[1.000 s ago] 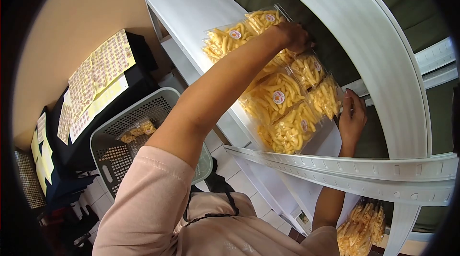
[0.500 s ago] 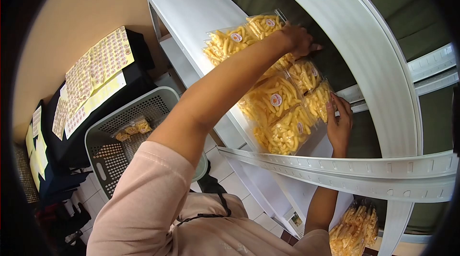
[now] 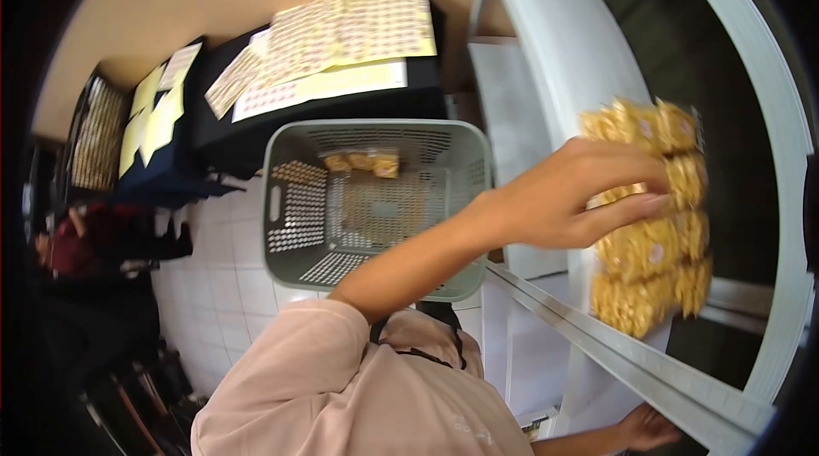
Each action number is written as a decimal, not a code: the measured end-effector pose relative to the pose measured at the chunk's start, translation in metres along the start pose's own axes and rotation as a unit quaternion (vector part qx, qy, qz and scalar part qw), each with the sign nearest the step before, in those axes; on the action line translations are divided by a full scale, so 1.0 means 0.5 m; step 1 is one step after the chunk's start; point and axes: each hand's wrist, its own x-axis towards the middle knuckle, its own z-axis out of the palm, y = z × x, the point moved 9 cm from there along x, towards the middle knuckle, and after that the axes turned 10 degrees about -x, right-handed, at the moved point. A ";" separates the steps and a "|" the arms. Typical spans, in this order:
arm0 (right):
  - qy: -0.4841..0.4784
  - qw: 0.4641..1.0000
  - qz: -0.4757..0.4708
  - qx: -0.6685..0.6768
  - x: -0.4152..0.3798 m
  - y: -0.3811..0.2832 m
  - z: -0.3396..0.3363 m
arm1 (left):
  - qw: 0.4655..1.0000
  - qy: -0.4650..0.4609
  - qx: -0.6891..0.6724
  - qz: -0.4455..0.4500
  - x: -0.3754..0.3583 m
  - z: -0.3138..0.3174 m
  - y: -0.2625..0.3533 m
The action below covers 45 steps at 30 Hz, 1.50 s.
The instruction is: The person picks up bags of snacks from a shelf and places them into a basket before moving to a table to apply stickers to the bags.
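Hovering the left hand (image 3: 584, 187) over snack bags (image 3: 637, 256) clustering on the white shelf (image 3: 570, 38), loosely open, showing nothing gripped! Probably calling for light, even pressure, sparing the contents. Hanging the right hand (image 3: 647, 429) near the metal rail (image 3: 631, 352), grip impossible to tell.

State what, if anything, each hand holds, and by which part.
Left hand appears empty near the bagged snack sticks; whether the right hand holds anything is unclear.
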 end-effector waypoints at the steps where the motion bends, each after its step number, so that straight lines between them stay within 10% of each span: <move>1: -0.013 1.000 0.015 0.005 -0.087 0.005 0.012 | 0.998 0.045 -0.015 -0.039 -0.046 -0.047 -0.005; 5: -0.327 0.918 0.208 -0.080 -0.282 0.145 0.196 | 0.908 0.266 -0.089 -0.312 -0.351 -0.219 -0.166; 10: -0.629 0.652 0.381 -0.186 -0.555 0.304 0.358 | 0.768 0.368 -0.009 -0.525 -0.802 -0.390 -0.297; 22: -0.650 0.473 0.502 -0.319 -0.822 0.851 0.620 | 0.619 0.381 0.223 -0.650 -1.319 -0.814 -0.467; 25: -0.600 0.469 0.501 -0.411 -0.879 1.053 0.581 | 0.530 0.389 0.212 -0.723 -1.272 -0.850 -0.450; 32: -0.545 0.440 0.382 -0.603 -1.000 1.335 0.546 | 0.563 0.357 0.309 -0.678 -1.278 -0.895 -0.518; 33: -0.533 0.468 0.364 -0.604 -1.009 1.355 0.557 | 0.630 0.397 0.270 -0.611 -1.291 -0.898 -0.538; 40: -0.550 0.540 0.188 -0.609 -1.038 1.468 0.576 | 0.589 0.448 0.386 -0.551 -1.321 -0.893 -0.557; 45: -0.575 0.590 0.274 -0.496 -1.028 1.398 0.551 | 0.576 0.346 0.427 -0.606 -1.376 -0.897 -0.598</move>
